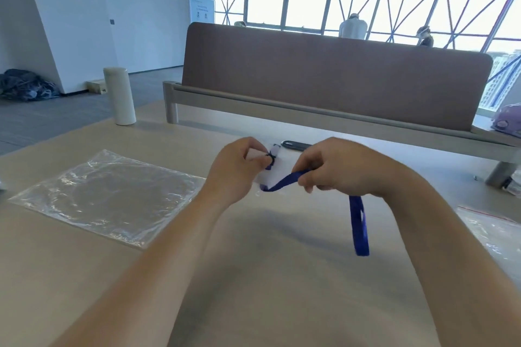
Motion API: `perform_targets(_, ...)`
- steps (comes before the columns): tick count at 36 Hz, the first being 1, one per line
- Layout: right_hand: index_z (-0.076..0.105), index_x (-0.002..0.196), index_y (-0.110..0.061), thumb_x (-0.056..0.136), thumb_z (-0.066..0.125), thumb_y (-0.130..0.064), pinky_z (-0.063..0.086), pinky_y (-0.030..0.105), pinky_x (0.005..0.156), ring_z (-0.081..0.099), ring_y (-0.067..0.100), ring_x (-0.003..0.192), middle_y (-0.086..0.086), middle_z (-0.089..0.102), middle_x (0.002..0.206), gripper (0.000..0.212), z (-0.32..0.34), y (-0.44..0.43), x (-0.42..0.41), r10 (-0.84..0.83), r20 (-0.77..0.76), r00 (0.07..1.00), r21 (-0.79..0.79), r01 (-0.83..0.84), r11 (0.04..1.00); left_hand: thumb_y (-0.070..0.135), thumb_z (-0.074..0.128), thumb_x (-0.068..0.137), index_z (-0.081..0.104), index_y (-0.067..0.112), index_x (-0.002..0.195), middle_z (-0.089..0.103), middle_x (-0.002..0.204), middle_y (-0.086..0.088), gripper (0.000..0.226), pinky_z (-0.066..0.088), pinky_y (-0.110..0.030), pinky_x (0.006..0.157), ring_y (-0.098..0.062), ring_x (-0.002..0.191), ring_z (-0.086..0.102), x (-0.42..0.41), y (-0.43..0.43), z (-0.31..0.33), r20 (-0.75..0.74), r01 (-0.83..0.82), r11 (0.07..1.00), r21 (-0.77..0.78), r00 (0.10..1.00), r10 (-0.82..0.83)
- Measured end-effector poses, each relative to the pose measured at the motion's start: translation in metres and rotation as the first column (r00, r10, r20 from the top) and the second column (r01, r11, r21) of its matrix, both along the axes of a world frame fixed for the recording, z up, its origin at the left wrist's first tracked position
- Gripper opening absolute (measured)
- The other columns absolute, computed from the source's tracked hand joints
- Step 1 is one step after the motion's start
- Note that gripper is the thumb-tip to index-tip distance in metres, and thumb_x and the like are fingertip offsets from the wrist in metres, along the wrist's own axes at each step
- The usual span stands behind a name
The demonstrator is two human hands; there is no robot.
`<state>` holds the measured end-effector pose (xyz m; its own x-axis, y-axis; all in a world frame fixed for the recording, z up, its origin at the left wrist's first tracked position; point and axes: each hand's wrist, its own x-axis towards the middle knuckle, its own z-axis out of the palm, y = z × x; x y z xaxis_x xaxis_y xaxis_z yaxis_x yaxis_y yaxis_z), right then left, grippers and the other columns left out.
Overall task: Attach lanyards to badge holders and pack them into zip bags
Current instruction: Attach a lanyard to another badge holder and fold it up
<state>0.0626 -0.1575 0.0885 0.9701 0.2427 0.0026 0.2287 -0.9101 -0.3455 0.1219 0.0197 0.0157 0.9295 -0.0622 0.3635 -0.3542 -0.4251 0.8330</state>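
Far left, a clear zip bag (110, 194) lies flat on the table (253, 276), nothing visible inside, probably parked there as the next one to fill; white bottle (118, 96) stands upright behind it, well apart from the work. Centre: left hand (234, 169) has thumb and forefinger pinched on the small black clip (271, 157) at the top of the badge holder (277, 170) (clear plastic, hard to make out, edges mostly guessed from glare). The holder is held up just off the table between both hands, which I read as giving the fingers room to work the clip through its slot. The blue lanyard (358, 222) runs from the clip, dips under the holder, then rises into the right hand (338, 169), whose curled fingers pinch the strap, likely keeping it taut so the clip end stays steady. The slack loop hangs below the right wrist, its end about on the table. Attaching step looks under way; can't tell if the clip is latched. Far right edge, a second zip bag (493, 231) with a red strip lies flat, within reach
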Motion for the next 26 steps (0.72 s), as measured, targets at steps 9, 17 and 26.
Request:
perform_targets(9,0.066,0.087,-0.030,0.093,0.066,-0.024,0.049,0.017,0.063,0.066,0.010,0.074,-0.017,0.071,0.076,0.008,0.004,-0.019,0.003,-0.059,0.188,0.980,0.239,0.012,0.971,0.027,0.074,0.086,0.071,0.032,0.084,0.070,0.091,0.001,0.007,0.049,-0.041,0.081,-0.026,0.086,0.061,-0.015,0.003,0.005,-0.203,0.502,0.860,-0.087,0.837,-0.509)
perform_targets(17,0.075,0.094,-0.022,0.093,0.066,-0.025,0.051,0.016,0.059,0.055,0.004,0.060,-0.008,0.068,0.072,0.010,-0.016,-0.016,0.008,-0.116,0.107,0.987,0.630,0.023,0.776,0.014,0.061,0.081,0.068,0.016,0.084,0.067,0.080,-0.005,0.008,0.051,-0.023,0.057,-0.017,0.064,0.062,-0.015,0.010,0.008,-0.063,0.428,0.470,-0.772,0.684,-0.727)
perform_targets(26,0.076,0.093,-0.025,0.098,0.057,-0.022,0.039,0.018,0.055,0.047,0.007,0.053,-0.004,0.065,0.066,0.020,-0.041,0.007,0.015,-0.078,-0.056,0.995,0.436,0.094,0.895,0.010,0.053,0.099,0.062,0.015,0.097,0.072,0.099,-0.008,0.010,0.060,-0.028,0.067,-0.022,0.086,0.070,-0.001,0.009,0.000,-0.072,0.109,0.344,-0.933,0.878,-0.473)
